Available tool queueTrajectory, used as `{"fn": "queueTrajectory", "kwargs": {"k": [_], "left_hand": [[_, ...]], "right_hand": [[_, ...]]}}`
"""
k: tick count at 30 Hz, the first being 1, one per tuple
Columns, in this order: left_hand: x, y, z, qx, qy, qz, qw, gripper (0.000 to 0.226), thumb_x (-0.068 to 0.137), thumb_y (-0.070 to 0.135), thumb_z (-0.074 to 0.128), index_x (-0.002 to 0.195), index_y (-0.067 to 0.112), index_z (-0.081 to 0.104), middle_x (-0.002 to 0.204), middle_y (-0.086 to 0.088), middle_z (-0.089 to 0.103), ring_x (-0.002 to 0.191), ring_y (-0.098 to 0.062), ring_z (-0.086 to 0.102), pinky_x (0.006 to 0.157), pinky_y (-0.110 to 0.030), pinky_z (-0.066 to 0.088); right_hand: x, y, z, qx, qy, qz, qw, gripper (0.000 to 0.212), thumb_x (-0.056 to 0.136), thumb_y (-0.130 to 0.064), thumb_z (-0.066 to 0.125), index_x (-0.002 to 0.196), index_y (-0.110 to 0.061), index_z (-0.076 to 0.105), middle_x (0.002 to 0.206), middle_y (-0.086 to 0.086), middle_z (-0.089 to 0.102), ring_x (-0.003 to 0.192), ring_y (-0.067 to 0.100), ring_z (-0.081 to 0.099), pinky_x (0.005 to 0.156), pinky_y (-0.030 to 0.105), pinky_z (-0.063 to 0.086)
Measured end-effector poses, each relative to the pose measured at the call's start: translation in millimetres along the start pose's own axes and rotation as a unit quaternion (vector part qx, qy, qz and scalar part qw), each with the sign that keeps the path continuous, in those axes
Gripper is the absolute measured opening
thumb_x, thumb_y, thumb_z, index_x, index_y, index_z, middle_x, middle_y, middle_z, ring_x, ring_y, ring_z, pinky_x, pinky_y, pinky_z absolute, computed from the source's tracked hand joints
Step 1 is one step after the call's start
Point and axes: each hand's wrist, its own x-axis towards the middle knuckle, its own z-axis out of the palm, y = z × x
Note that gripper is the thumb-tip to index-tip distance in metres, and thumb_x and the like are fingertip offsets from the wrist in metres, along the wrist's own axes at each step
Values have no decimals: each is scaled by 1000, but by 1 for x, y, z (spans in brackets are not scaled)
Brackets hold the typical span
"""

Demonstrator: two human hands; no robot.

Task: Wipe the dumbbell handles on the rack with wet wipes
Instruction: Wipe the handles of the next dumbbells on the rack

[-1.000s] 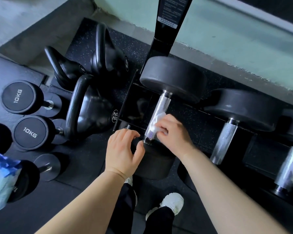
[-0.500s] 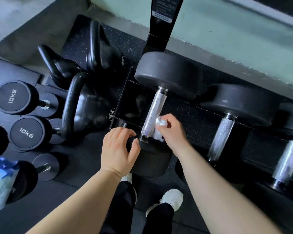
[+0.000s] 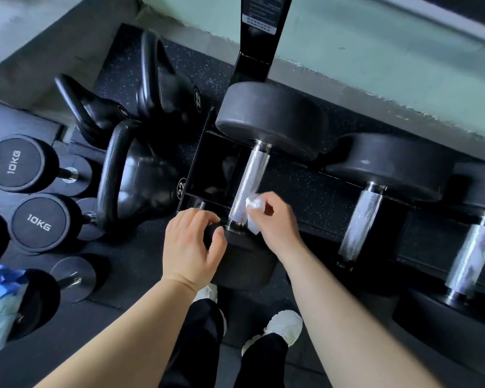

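head view looks steeply down, close over the rack point(image 3: 196, 152).

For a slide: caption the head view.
Right hand presses a wet wipe to a dumbbell handle; left hand rests on weight head.
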Motion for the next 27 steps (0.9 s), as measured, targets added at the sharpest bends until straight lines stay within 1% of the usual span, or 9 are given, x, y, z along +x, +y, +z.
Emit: {"fn": "queueTrajectory", "kwargs": {"k": [3,6,9,12,14,16,19,22,27], "left_hand": [[0,1,-1,-1,3,-3,1000,36,77,30,39,80,3,62,74,-6,60,75,-14,46,74,-21,30],[-1,3,-1,-2,7,-10,1000,39,76,31,39,87,1,61,74,0,54,72,-17,47,77,-30,34],[-1,5,-2,-13,5,-15,1000,46,76,32,39,99,-2,59,79,4,49,75,-15,45,81,-29,33],[-2,6,-4,-21,2,-26,999,53,75,34,38,109,-3,56,85,5,49,79,-14,45,84,-30,33],[-2,9,-5,-21,-15,-35,999,58,75,36,36,116,-2,53,89,0,55,83,-18,50,86,-30,33],[-1,11,-8,-9,-54,-27,998,62,76,36,33,125,0,50,107,-11,60,97,-27,56,90,-33,33],[8,17,-18,6,-114,22,993,66,76,32,32,134,4,42,134,-16,49,121,-29,48,100,-38,32],[25,25,-24,34,-118,87,989,57,75,29,40,124,5,54,127,-16,56,118,-31,51,97,-39,31],[43,24,-32,46,-160,104,981,33,66,28,62,89,6,70,92,-8,71,92,-33,65,85,-43,47]], "right_hand": [[-1,-4,-8,-40,-39,11,998,17,84,-19,57,68,-19,51,59,-13,49,53,-1,42,45,6,33],[14,-14,-6,16,85,0,996,25,86,-19,54,63,-20,45,54,-7,48,46,1,41,41,8,31],[24,-21,0,35,157,-10,987,25,86,-16,49,63,-22,42,61,-8,48,55,10,42,54,17,37],[7,-10,2,-21,87,4,996,18,88,-26,52,71,-18,50,61,-8,49,61,14,47,61,27,41],[-14,1,3,-60,30,15,998,14,87,-27,54,78,-17,55,63,-11,49,62,10,47,57,23,38],[-29,3,1,-31,47,18,998,11,88,-24,52,78,-18,54,65,-12,48,64,7,46,54,18,34],[-43,-8,-3,35,50,2,998,17,89,-23,50,72,-25,54,68,-13,50,63,0,45,51,7,36],[-49,-22,-2,32,14,-31,999,12,89,-21,50,80,-19,58,71,-12,53,66,0,47,52,3,37],[-47,-26,6,43,31,-17,998,14,90,-19,49,92,-14,62,80,-7,57,73,5,49,58,5,37]]}}
